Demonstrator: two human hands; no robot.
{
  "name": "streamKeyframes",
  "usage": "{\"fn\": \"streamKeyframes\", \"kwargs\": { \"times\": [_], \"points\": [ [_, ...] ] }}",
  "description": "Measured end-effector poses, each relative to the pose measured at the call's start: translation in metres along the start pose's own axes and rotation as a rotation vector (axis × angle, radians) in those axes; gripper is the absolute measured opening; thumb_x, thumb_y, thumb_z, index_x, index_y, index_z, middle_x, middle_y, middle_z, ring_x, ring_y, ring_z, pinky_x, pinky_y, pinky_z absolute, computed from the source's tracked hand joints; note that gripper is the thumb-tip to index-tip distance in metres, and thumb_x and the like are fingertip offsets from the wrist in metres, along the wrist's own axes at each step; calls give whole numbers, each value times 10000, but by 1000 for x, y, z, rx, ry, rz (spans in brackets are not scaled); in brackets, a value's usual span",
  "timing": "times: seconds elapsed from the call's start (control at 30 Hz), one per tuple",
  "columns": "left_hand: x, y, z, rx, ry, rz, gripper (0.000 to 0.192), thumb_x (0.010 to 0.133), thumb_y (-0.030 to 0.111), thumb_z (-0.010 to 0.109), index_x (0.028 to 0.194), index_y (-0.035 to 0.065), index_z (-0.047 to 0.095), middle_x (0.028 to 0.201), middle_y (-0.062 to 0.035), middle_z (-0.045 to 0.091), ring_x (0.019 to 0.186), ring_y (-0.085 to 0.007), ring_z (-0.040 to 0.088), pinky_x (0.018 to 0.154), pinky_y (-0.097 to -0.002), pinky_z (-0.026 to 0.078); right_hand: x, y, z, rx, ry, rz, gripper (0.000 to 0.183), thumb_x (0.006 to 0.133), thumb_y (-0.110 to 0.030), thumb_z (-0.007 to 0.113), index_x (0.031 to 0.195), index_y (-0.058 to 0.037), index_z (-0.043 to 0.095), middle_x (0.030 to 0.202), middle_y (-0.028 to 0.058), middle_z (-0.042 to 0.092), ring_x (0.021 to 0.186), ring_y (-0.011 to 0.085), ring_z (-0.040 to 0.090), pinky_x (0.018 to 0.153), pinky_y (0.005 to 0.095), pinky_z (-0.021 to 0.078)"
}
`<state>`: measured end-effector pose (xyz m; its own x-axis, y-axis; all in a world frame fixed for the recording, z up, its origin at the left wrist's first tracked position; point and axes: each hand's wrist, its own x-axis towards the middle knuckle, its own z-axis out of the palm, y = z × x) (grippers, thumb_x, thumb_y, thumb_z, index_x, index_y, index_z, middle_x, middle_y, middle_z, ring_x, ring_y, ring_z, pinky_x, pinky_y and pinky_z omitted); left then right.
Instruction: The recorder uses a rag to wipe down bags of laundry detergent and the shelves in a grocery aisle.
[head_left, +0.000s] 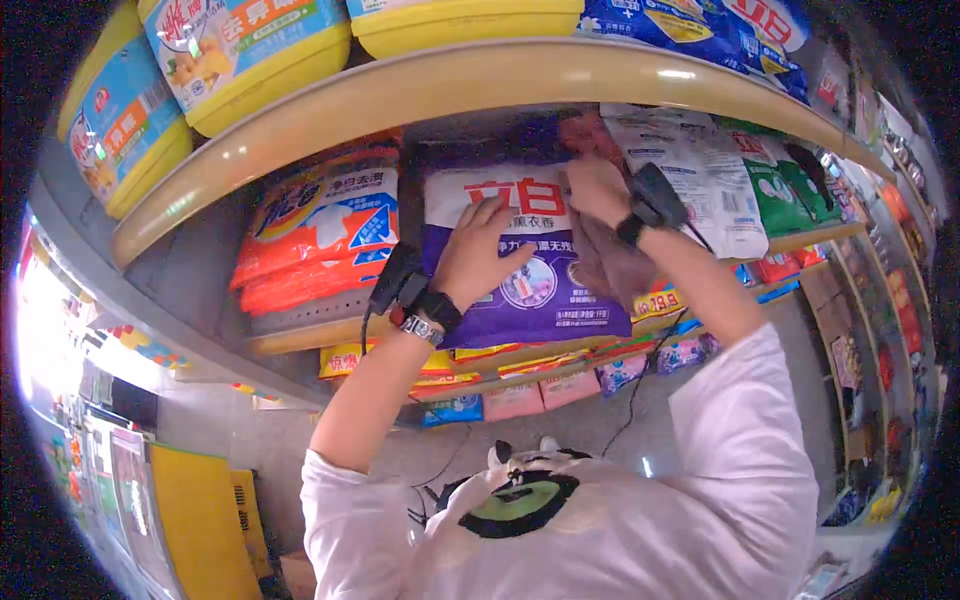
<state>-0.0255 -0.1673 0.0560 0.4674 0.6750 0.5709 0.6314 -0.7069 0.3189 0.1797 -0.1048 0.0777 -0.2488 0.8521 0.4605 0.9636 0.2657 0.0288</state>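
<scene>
A purple and white bag of laundry powder (525, 281) lies on the shelf in front of me, its printed face up and its lower end over the shelf edge. My left hand (476, 251) rests flat on that face, thumb spread from the fingers. At the bag's right side is my right hand (596, 187), fingers curled around a brownish cloth (619, 259) that hangs down over the bag's right edge. The fingertips of this hand are partly hidden. Both wrists wear black strapped devices, and a metal watch (421, 328) is on the left one.
Orange detergent bags (315, 232) are stacked to the left; a white bag (694, 187) and green bags (784, 180) stand right. The upper shelf's edge (480, 82) overhangs my hands, bearing yellow jugs (262, 60). Price tags and smaller packets (514, 401) sit below. Thin cables hang from both wrists.
</scene>
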Motion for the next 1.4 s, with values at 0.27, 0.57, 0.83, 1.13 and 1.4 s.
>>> {"fn": "streamKeyframes", "kwargs": {
  "times": [0.27, 0.57, 0.83, 1.13, 1.4],
  "points": [
    [-9, -8, -4, 28, 20, -59, 496, 698, 323, 589, 1049, -13, 488, 1156, -204, 424, 1101, -331, 356, 943, -370, 291, -48, -19, -50, -16, -203, -217, 107, 601, -74, 536, 675, -4, 570, 706, 180, 565, 689, 333, 565, 615, 416, 451],
    [-5, -5, 0, 34, -4, -30, 491, 692, 318, 599, 1049, -2, 491, 1146, -194, 428, 1084, -331, 369, 930, -388, 305, 11, 13, 2, -93, -253, -115, 215, 595, -55, 522, 799, -24, 581, 772, 196, 564, 739, 332, 563, 644, 407, 454],
    [0, -20, -17, -270, -75, -130, 612, 674, 313, 641, 1137, -24, 422, 1159, -219, 422, 1103, -332, 372, 919, -366, 310, -70, -13, -52, 461, -170, -382, 218, 665, -57, 529, 880, -22, 538, 873, 143, 531, 833, 329, 520, 724, 365, 431],
    [-97, -5, -90, -85, -27, -374, 492, 617, 275, 698, 949, -38, 514, 810, -168, 560, 732, -229, 558, 624, -305, 452, -68, -22, -47, 511, -69, -341, 240, 682, -35, 535, 921, -14, 524, 900, 126, 530, 855, 303, 519, 741, 346, 428],
    [-114, -12, -83, -397, -86, -551, 386, 646, 218, 700, 885, -24, 515, 619, -99, 573, 559, -146, 552, 489, -271, 417, -39, -128, -51, 661, -233, -743, 243, 646, -28, 520, 887, -54, 543, 901, 96, 516, 891, 276, 489, 764, 347, 411]
  ]
}}
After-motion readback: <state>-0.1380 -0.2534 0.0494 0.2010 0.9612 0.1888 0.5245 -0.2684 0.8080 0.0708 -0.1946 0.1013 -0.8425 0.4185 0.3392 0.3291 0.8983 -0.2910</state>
